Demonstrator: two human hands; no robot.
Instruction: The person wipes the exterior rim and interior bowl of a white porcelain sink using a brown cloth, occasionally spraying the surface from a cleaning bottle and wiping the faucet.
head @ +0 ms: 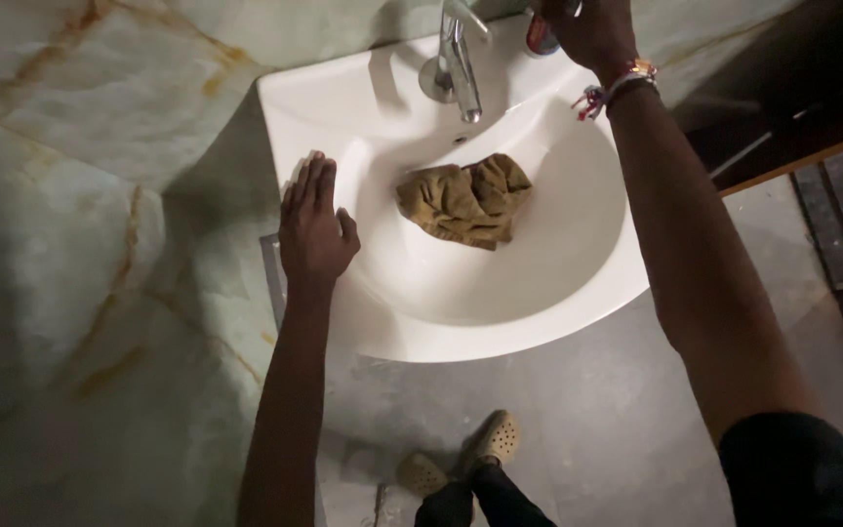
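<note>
Crumpled olive-brown cloth [465, 202] lies in the basin of the white ceramic sink [578, 293], below the chrome tap [456, 63]. Left hand [314, 226] rests flat, fingers together, on the rim. Right hand [592, 29] grips a small red-and-dark object [541, 37] (partly hidden); it may slip into the basin.

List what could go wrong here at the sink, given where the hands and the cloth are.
1. The crumpled brown cloth lies low in the white sink, so it may block the drain.
2. The right hand grips a small container at the back ledge; it might slip.
3. The left hand leans on the rim.
</note>
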